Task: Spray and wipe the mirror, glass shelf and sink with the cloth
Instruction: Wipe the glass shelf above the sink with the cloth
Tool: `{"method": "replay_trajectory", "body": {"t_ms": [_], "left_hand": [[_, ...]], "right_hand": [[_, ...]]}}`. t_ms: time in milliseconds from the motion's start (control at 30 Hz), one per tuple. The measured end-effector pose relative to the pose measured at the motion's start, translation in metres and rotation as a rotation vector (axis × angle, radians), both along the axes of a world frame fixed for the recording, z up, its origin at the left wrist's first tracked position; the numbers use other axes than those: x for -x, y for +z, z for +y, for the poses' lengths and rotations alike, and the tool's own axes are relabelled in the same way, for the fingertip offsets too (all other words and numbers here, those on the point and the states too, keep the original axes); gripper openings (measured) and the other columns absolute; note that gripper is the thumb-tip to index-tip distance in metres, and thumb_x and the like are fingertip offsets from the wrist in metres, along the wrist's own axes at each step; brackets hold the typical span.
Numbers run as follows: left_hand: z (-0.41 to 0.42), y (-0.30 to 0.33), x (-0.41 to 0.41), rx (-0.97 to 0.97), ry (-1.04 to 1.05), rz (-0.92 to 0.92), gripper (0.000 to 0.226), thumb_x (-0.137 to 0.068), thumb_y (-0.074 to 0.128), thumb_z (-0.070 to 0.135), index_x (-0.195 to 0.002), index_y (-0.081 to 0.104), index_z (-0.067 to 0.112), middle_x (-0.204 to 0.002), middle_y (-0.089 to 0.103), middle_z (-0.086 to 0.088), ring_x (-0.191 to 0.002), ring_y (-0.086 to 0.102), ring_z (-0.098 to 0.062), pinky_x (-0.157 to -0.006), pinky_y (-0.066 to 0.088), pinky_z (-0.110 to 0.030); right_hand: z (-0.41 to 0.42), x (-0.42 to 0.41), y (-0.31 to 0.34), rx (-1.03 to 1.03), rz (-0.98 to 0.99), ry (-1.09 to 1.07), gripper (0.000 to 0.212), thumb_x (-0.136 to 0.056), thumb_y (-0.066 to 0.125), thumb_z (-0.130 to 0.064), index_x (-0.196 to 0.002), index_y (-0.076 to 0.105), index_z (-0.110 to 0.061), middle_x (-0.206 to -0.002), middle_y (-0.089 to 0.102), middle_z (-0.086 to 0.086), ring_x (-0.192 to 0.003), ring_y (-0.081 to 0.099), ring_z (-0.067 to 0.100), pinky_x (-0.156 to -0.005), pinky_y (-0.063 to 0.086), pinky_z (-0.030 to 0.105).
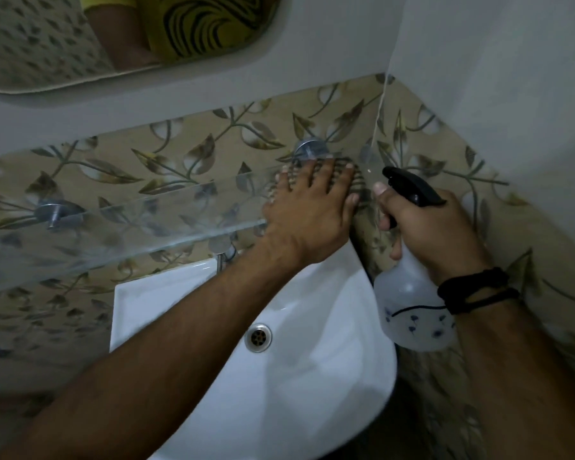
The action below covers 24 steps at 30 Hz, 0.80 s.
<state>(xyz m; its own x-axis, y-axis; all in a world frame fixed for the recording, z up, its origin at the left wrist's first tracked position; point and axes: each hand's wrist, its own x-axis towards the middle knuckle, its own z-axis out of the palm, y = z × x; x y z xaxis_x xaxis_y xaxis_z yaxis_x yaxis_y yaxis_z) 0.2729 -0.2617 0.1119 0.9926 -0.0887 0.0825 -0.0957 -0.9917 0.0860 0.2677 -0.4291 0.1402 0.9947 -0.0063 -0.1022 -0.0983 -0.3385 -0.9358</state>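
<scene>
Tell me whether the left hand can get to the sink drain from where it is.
Probably yes. The left hand presses the cloth on the shelf; the drain lies uncovered below it.

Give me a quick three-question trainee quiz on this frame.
1. True or false: the left hand presses the cloth flat on the glass shelf.
2. What does the right hand grip?
3. The sink lies: A) above the shelf, B) below the shelf.

Key: 1 true. 2 the spray bottle. 3 B.
</scene>
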Motion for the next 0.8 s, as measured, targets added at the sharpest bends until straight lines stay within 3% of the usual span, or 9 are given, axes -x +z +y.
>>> {"method": "replay_trajectory", "body": {"t_ms": [133, 200, 333, 433, 567, 700, 800], "left_hand": [[-0.030, 0.006, -0.039, -0.027, -0.144, 0.068, 0.070, -0.104, 0.032, 0.055, -0.164, 0.011, 0.027, -0.172, 0.010, -0.005, -0.158, 0.008, -0.028, -0.126, 0.003, -0.056], [-0.035, 0.010, -0.051, -0.027, -0.160, 0.122, 0.079, -0.099, 0.043, 0.057, -0.164, 0.009, 0.027, -0.172, 0.007, -0.006, -0.158, 0.006, -0.029, -0.125, 0.002, -0.056], [-0.031, 0.008, -0.050, 0.012, -0.158, 0.062, 0.063, -0.105, 0.030, 0.053, -0.163, 0.018, 0.030, -0.171, 0.015, -0.004, -0.157, 0.012, -0.030, -0.125, 0.006, -0.055], [-0.018, 0.000, -0.023, -0.008, -0.196, -0.014, 0.058, -0.107, 0.023, 0.054, -0.161, 0.024, 0.032, -0.169, 0.023, -0.004, -0.155, 0.019, -0.028, -0.125, 0.012, -0.054], [0.004, -0.007, 0.001, -0.055, -0.187, -0.042, 0.058, -0.107, 0.022, 0.055, -0.161, 0.023, 0.034, -0.168, 0.025, -0.003, -0.154, 0.022, -0.028, -0.124, 0.020, -0.055], [-0.006, -0.002, -0.019, -0.004, -0.094, -0.020, 0.059, -0.107, 0.019, 0.054, -0.162, 0.020, 0.033, -0.169, 0.022, -0.002, -0.155, 0.019, -0.027, -0.125, 0.015, -0.054], [-0.016, 0.003, -0.031, 0.002, -0.081, 0.030, 0.063, -0.105, 0.027, 0.055, -0.163, 0.018, 0.030, -0.170, 0.020, -0.004, -0.156, 0.016, -0.028, -0.125, 0.011, -0.053]], "right_hand": [[-0.002, 0.005, 0.001, -0.028, -0.028, -0.010, 0.049, -0.100, 0.064, -0.047, -0.081, 0.070, -0.002, -0.068, 0.068, 0.019, -0.038, 0.057, 0.020, -0.058, 0.053, 0.035], [-0.004, 0.009, 0.001, -0.011, -0.049, -0.020, 0.045, -0.100, 0.062, -0.049, -0.083, 0.070, -0.008, -0.072, 0.070, 0.016, -0.040, 0.059, 0.021, -0.060, 0.056, 0.037], [-0.005, 0.014, 0.002, -0.022, -0.094, -0.037, 0.035, -0.101, 0.061, -0.047, -0.078, 0.067, -0.021, -0.076, 0.070, 0.001, -0.038, 0.057, 0.014, -0.049, 0.049, 0.026], [-0.006, 0.015, 0.003, -0.074, -0.110, -0.035, 0.024, -0.101, 0.063, -0.047, -0.087, 0.069, -0.028, -0.081, 0.072, 0.000, -0.039, 0.055, 0.015, -0.052, 0.049, 0.029], [-0.005, 0.014, 0.002, -0.060, -0.112, -0.037, 0.033, -0.099, 0.066, -0.047, -0.087, 0.071, -0.017, -0.078, 0.072, 0.000, -0.038, 0.055, 0.017, -0.050, 0.047, 0.028], [0.001, 0.014, 0.000, -0.061, -0.106, -0.025, 0.031, -0.098, 0.067, -0.046, -0.080, 0.071, -0.022, -0.075, 0.072, 0.000, -0.040, 0.057, 0.019, -0.053, 0.048, 0.029], [0.008, 0.014, -0.001, -0.077, -0.103, -0.019, 0.040, -0.098, 0.068, -0.045, -0.082, 0.071, -0.008, -0.075, 0.073, 0.004, -0.041, 0.057, 0.021, -0.055, 0.048, 0.029]]}}
